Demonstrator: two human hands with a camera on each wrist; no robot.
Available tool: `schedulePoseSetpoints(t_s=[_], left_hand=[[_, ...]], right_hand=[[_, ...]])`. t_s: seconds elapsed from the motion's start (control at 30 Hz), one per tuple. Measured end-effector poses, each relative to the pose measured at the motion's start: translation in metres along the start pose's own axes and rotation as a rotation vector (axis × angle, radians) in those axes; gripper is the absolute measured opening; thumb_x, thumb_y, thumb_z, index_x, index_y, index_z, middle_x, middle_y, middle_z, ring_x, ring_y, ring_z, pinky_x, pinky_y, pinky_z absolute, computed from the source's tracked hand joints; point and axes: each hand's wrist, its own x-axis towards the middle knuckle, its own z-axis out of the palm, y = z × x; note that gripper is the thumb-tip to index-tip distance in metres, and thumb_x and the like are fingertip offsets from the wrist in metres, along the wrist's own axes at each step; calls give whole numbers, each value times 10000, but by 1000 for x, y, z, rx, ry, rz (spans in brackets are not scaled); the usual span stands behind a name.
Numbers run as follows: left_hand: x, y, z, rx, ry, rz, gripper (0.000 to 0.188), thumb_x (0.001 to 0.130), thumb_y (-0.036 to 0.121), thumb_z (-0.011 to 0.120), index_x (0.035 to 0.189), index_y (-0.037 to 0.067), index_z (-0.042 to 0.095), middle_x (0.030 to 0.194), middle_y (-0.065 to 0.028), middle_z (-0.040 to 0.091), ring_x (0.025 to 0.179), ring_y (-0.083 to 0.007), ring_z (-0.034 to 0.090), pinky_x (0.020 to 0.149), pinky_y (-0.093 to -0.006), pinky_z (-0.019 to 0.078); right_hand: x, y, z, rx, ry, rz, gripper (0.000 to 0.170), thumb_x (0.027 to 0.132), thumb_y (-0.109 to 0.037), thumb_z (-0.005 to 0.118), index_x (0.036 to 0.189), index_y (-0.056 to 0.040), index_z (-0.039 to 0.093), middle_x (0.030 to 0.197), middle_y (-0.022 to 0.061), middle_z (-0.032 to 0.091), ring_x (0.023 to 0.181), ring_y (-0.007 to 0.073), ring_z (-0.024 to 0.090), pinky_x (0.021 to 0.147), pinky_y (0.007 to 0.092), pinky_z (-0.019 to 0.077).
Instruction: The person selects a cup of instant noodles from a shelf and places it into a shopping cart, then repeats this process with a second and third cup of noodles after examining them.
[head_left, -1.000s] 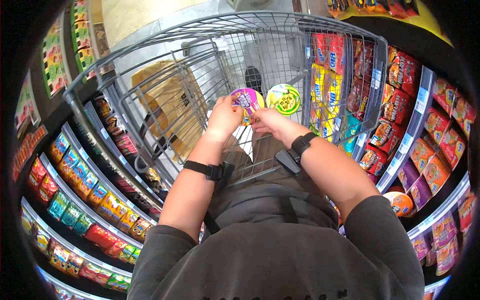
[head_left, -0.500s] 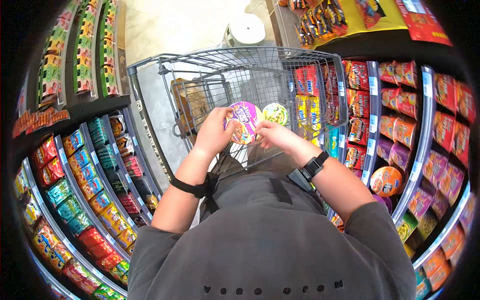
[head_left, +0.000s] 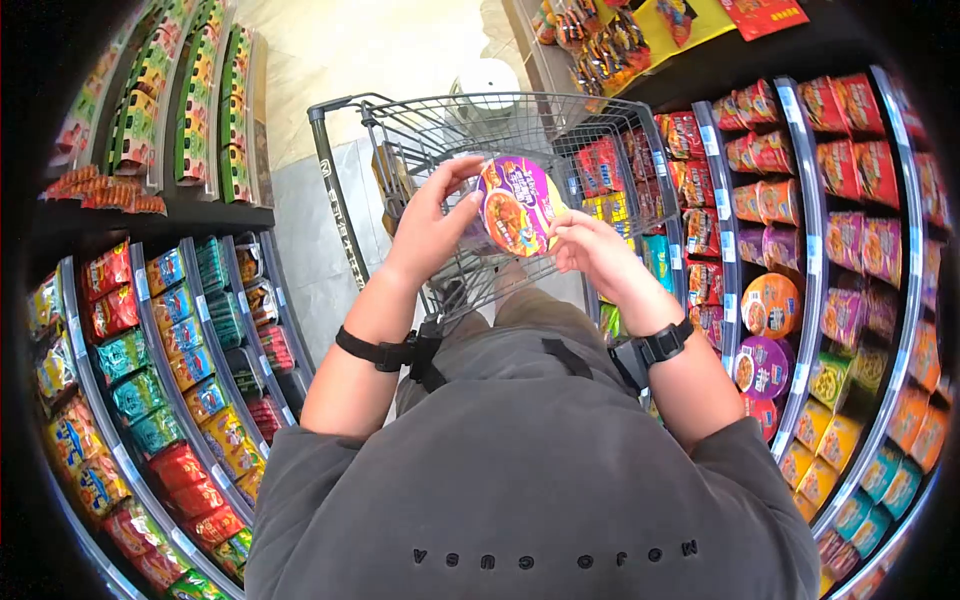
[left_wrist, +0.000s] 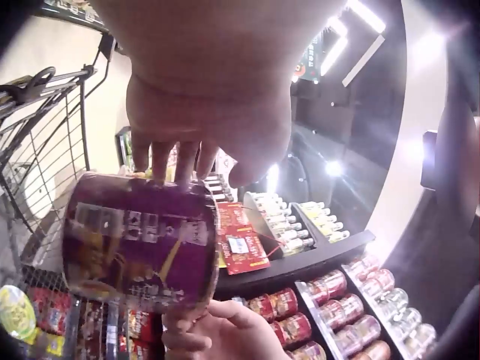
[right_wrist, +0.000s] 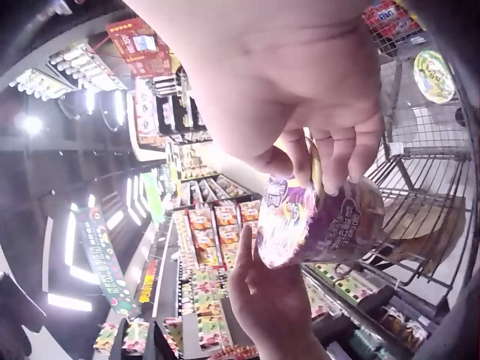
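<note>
A purple instant noodle bowl is between my hands, its printed lid tilted up toward me in the head view. My left hand holds its left side, thumb at the near side. Its fingertips lie along the wall of the bowl in the left wrist view. My right hand pinches the right edge of the rim; in the right wrist view thumb and fingers close on the yellow edge of the lid. A green-lidded noodle bowl sits in the cart behind; the purple one hides it in the head view.
The wire shopping cart stands just ahead, with a brown paper bag at its left side. Shelves of bagged snacks line the left. Noodle packs and bowls fill the right shelves. A white round-topped object stands beyond.
The purple bowl has come up out of the cart area toward me and turned, its lid now facing me more fully. Both hands moved with it, and the head view swung round.
</note>
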Motion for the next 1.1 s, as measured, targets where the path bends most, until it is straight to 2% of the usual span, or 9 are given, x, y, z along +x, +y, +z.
schedulePoseSetpoints(t_s=[0.13, 0.33, 0.43, 0.47, 0.57, 0.63, 0.77, 1.0, 1.1], left_hand=[[-9, 38, 11, -246, -90, 34, 498, 987, 119, 612, 1462, 33, 491, 1429, -146, 587, 1363, -241, 533, 1182, -393, 368], [-11, 72, 32, -232, -238, 58, 794, 934, 197, 736, 1585, -6, 330, 1575, -197, 435, 1470, -269, 415, 1231, -412, 300], [-8, 81, 49, 17, -295, 178, 959, 837, 255, 857, 1588, -9, 321, 1621, -192, 354, 1483, -288, 395, 1242, -414, 289], [-1, 86, 52, 237, -374, 273, 1002, 800, 278, 893, 1575, -20, 333, 1617, -188, 352, 1490, -273, 379, 1242, -413, 291], [0, 102, 84, 376, -422, 368, 1089, 745, 271, 937, 1579, -22, 301, 1567, -179, 417, 1459, -254, 418, 1225, -403, 322], [-3, 115, 115, 139, -450, 147, 1173, 698, 271, 969, 1589, -12, 260, 1506, -167, 481, 1410, -243, 475, 1195, -396, 370], [13, 99, 162, 89, -563, 134, 1207, 675, 236, 976, 1593, -4, 231, 1489, -160, 493, 1383, -232, 499, 1169, -394, 404], [13, 98, 268, -242, -743, -59, 1148, 747, 189, 893, 1621, 8, 170, 1528, -173, 440, 1424, -256, 447, 1195, -413, 367], [7, 104, 315, -213, -812, -32, 1161, 751, 237, 900, 1624, 12, 169, 1539, -166, 428, 1430, -254, 437, 1202, -421, 355]], right_hand=[[-37, -12, 5, 145, -52, -132, 149, 1018, -204, 598, 1048, -72, 659, 848, 40, 702, 668, 106, 614, 659, 254, 520], [-90, -26, 3, 492, -211, -268, 150, 1028, -229, 594, 1018, -86, 637, 795, 33, 681, 640, 122, 601, 634, 276, 496], [-112, -28, -6, 560, -199, -358, 169, 1029, -230, 590, 1064, -73, 644, 774, 11, 643, 650, 124, 596, 654, 284, 496], [-120, -28, -11, 559, -192, -398, 181, 1028, -231, 592, 1081, -67, 647, 773, 5, 633, 656, 124, 595, 660, 284, 495], [-147, -24, -23, 558, -150, -468, 216, 1026, -228, 590, 1126, -47, 651, 799, 4, 624, 671, 120, 591, 668, 277, 491], [-166, -16, -33, 529, -127, -502, 241, 1022, -224, 589, 1162, -38, 652, 826, 10, 621, 683, 119, 589, 676, 273, 492], [-207, 2, -57, 520, -97, -611, 288, 1031, -215, 572, 1246, -32, 629, 905, 38, 637, 738, 124, 602, 690, 279, 503], [-288, 46, -113, 489, 9, -785, 454, 1043, -235, 570, 1449, -33, 535, 1193, 102, 675, 1025, 168, 661, 861, 304, 528], [-315, 74, -143, 535, 207, -872, 498, 1027, -221, 581, 1476, -23, 497, 1334, 122, 628, 1237, 236, 596, 1005, 381, 486]])
